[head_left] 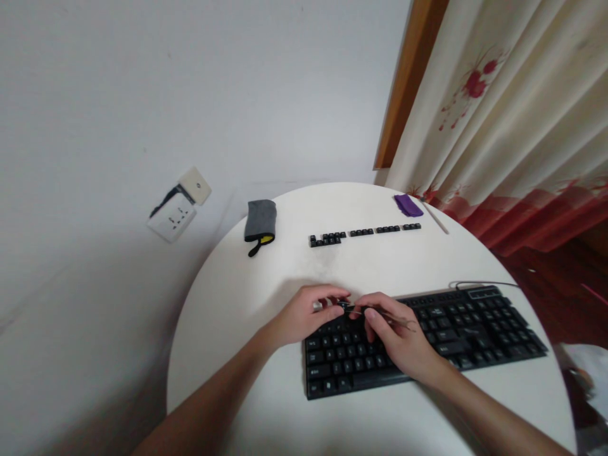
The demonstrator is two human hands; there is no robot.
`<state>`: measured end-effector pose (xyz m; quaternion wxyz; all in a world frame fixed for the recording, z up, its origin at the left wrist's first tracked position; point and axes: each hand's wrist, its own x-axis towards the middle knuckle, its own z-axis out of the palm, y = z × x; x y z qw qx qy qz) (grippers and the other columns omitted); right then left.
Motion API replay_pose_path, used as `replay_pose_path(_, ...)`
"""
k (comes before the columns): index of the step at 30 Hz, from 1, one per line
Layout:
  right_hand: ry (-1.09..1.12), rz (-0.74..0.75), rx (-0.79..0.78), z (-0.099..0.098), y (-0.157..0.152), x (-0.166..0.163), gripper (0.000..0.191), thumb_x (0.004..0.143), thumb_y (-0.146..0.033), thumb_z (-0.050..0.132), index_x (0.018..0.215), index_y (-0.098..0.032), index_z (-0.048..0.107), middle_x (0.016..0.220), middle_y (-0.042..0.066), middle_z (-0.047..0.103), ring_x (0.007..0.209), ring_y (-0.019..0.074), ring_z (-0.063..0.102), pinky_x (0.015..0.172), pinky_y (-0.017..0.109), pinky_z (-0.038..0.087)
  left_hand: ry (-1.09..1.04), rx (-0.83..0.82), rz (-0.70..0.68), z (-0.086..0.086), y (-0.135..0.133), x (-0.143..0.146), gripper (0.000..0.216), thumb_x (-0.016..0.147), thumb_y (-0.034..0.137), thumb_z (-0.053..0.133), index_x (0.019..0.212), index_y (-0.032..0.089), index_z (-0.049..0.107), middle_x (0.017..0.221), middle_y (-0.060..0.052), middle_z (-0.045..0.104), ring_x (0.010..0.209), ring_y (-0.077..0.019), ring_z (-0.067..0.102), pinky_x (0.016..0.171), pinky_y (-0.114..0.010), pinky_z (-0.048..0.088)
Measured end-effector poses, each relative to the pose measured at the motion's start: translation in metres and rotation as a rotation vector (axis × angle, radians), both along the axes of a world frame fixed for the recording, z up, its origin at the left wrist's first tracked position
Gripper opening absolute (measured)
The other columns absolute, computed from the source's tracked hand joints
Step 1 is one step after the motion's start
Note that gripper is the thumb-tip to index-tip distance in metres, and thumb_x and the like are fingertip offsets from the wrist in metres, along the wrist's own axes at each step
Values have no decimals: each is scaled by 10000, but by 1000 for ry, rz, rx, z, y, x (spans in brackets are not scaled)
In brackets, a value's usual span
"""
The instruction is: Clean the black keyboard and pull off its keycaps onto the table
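A black keyboard [470,326] lies on the round white table [266,278], its top-left rows partly under my hands. My left hand [304,313] rests at the keyboard's upper left corner, fingers curled and pinched over a key there. My right hand [396,332] lies over the keys beside it, fingers closed on a thin metal tool [403,322] whose tip points left toward my left fingertips. A row of removed black keycaps [363,233] sits further back on the table.
A folded grey cloth with a yellow edge [260,221] lies at the back left. A purple cloth [407,205] and a thin stick [436,218] sit at the back right. A wall socket [173,215] is on the wall; a curtain [513,114] hangs to the right.
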<state>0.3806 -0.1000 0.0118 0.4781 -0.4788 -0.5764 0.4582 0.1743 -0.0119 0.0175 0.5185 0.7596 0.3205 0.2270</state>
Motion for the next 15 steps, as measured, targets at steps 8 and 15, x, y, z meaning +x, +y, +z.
replay_pose_path(8,-56,26,7,9,-2,-2,215,979,-331,485,1038,-214,656,867,27,679,598,108,551,591,242,481,17,-46,4,0,1,-1,188,861,227,638,1032,185,705,987,-44,723,891,-179,643,795,-292,507)
replay_pose_path(15,-106,42,15,5,-1,-1,225,983,-337,479,1030,-213,660,838,17,670,604,112,545,606,240,471,51,-23,-35,0,2,-1,134,877,247,620,976,176,676,908,-25,691,828,-163,619,773,-282,492)
